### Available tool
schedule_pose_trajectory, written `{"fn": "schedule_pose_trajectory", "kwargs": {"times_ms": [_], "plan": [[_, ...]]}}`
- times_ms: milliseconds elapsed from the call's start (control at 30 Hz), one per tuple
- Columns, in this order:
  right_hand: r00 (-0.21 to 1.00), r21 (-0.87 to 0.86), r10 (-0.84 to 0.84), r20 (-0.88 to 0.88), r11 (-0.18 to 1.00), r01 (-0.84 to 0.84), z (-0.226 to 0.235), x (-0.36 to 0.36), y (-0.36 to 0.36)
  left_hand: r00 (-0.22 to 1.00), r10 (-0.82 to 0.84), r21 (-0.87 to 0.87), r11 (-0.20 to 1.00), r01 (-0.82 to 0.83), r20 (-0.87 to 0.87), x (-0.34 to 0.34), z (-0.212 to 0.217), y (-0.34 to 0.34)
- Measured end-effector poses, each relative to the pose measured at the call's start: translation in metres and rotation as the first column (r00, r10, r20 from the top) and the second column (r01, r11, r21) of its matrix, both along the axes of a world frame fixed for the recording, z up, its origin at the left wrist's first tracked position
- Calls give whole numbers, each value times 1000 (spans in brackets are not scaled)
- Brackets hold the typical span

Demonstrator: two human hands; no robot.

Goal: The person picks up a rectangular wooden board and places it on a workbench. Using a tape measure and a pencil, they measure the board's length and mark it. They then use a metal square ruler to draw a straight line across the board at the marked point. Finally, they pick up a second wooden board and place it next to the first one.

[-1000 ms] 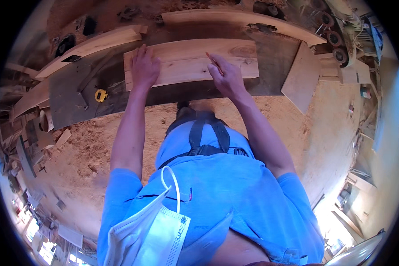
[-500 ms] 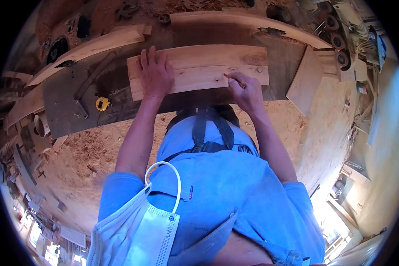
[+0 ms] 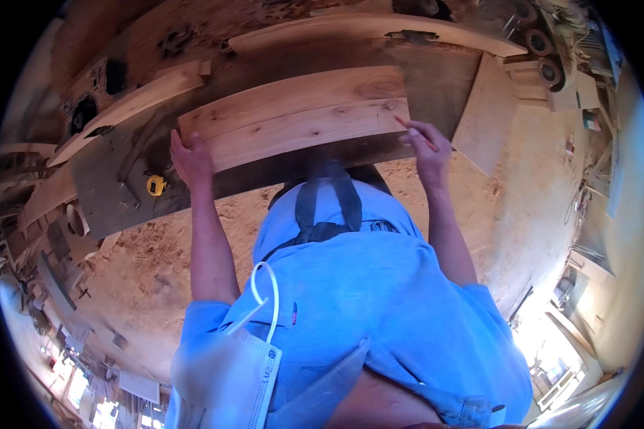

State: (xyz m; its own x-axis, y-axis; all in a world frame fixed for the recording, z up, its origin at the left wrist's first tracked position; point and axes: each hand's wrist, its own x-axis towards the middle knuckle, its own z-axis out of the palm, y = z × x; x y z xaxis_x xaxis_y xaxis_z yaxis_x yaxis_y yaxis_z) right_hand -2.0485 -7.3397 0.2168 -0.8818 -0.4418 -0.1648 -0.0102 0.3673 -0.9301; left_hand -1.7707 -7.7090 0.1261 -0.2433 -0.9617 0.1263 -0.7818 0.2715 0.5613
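Two pale planks lie side by side on the dark bench [image 3: 440, 93] in front of me: a far board [image 3: 300, 91] and a near board [image 3: 300, 134] with knots and small marks. My left hand [image 3: 192, 161] is at the left end of the near board, thumb over its top and fingers along the end edge. My right hand [image 3: 433, 154] is closed round a red-orange pencil [image 3: 412, 129]. The pencil's tip points at the near board's right end, by a curved mark; whether it touches the wood I cannot tell.
A yellow tape measure [image 3: 156, 186] lies on the bench at left, near a dark try square [image 3: 130, 171]. Long planks [image 3: 365, 27] run along the far side. A wide panel [image 3: 485, 118] leans at the right. Shavings [image 3: 150, 250] cover the floor.
My left hand has slid from the boards' top to the left end. My right hand with the pencil has moved right, toward the right end. The boards appear shifted left and slightly tilted in view.
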Motion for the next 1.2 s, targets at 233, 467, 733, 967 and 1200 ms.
{"fn": "schedule_pose_trajectory", "kwargs": {"times_ms": [233,467,733,967,1200], "plan": [[945,-116,-314,96,939,324,-23,4,36,981,116,151,979,-140,156,-19,18,11],[900,-89,-383,207,909,407,-43,8,61,954,119,167,971,-170,276,-21,18,6],[921,-129,-314,233,928,349,-92,-24,35,787,230,607,764,219,-572,36,-15,-30],[885,-20,-302,354,944,330,-122,-21,10,794,101,568,753,333,-600,38,-3,-18],[928,-83,-246,279,957,279,-130,-27,15,825,127,620,724,302,-550,42,-7,-17]]}}
